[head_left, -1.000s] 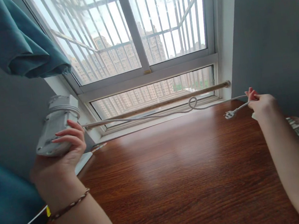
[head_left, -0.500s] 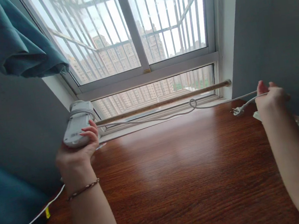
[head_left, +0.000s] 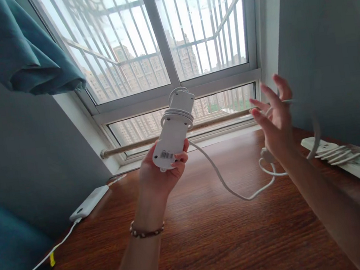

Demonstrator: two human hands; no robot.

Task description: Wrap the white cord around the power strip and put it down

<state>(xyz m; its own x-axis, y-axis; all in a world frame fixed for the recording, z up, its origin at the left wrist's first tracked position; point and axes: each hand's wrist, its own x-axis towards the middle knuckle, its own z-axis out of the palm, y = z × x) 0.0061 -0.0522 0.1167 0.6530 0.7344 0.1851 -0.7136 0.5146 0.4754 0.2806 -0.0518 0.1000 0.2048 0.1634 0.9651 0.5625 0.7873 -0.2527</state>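
My left hand (head_left: 163,171) grips the lower end of a white power strip (head_left: 174,138), holding it tilted above the table with its barcoded, screwed back towards me. White cord is wound in several turns around the strip's upper part. From there a loose length of cord (head_left: 218,174) sags in a curve to the right. My right hand (head_left: 276,119) is raised with its fingers spread, and cord passes across it near the thumb and fingers. Beside the right wrist hangs the cord's plug (head_left: 267,155), partly hidden and blurred.
A second power strip (head_left: 358,162), wrapped in cord, lies at the table's right. On the left a white box-shaped device (head_left: 90,202) has a cable attached. Behind the wooden table (head_left: 212,244) are a rod (head_left: 132,146) and a barred window; a blue curtain (head_left: 28,61) hangs upper left.
My left hand has brought the power strip rightwards to the middle. My right hand has moved left and spread its fingers; the stretched cord has gone slack and its knot-like loop no longer shows.
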